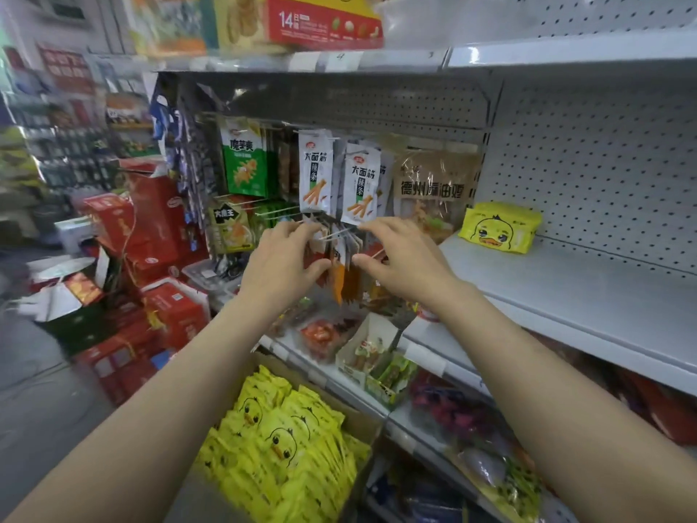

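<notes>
Orange bunch: the hanging packets (341, 269), orange and red, sit dead centre on a wire peg hook (336, 232), right between both hands.
why there: hook stock hangs by a punched hole, so my guess is the bunch is being slid along or squared up on the wire.
left hand (281, 258): comes in from 7 o'clock, fingers curled over the top edge and thumb underneath, so it's pinching the near side of the bunch.
right hand (401, 254): comes in from 5 o'clock, thumb pointing at the bunch, fingers curled up by the wire. Honestly can't tell if it's gripping a packet, holding the hook or just touching.
white bags (360, 183): at 12 o'clock from the hands, one hook row up, their bottom edges almost on the fingertips.
duck pack (501, 228): lone yellow one at 3 o'clock, lying on the grey shelf (565, 292) against the pegboard.
carton (286, 447): at 6 o'clock, open and full of the same yellow duck packs, probably parked low so it's within reach.
hidden bits: the packets' fronts face sideways, so no label is readable. The hook tip and the holes are behind fingers. How many packets there are is anyone's guess.
blur: everything at 9 o'clock, red boxes and all, is smeared.
</notes>
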`<act>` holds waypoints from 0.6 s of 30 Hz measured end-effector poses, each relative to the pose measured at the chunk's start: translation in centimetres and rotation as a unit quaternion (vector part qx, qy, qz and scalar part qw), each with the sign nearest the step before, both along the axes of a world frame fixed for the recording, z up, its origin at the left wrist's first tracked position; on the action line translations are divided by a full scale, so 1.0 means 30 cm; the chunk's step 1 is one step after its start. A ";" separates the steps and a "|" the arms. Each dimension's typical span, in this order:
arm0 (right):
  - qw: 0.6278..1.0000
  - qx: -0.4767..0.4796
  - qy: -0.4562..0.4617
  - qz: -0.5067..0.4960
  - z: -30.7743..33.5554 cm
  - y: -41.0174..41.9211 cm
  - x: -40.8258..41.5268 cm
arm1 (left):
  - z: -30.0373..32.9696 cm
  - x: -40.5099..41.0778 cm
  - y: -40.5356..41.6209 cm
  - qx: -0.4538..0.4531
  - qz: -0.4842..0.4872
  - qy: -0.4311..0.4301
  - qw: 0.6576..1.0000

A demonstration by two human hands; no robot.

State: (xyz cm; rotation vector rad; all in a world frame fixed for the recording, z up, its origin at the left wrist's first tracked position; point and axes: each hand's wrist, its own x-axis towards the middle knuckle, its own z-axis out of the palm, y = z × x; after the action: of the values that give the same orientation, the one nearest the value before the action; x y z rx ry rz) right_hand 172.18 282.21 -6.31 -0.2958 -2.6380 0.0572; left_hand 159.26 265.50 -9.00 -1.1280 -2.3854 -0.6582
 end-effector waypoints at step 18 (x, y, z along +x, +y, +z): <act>0.990 -0.072 -0.120 0.020 -0.286 -0.250 -0.961 | -0.326 -0.894 -0.252 -0.064 0.027 -0.052 0.996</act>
State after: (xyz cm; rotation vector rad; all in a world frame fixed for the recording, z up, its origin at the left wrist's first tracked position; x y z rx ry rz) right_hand 143.35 274.72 -14.89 -0.3142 -2.8854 0.2398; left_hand 132.43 257.93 -18.79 -1.1013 -2.5699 -0.5654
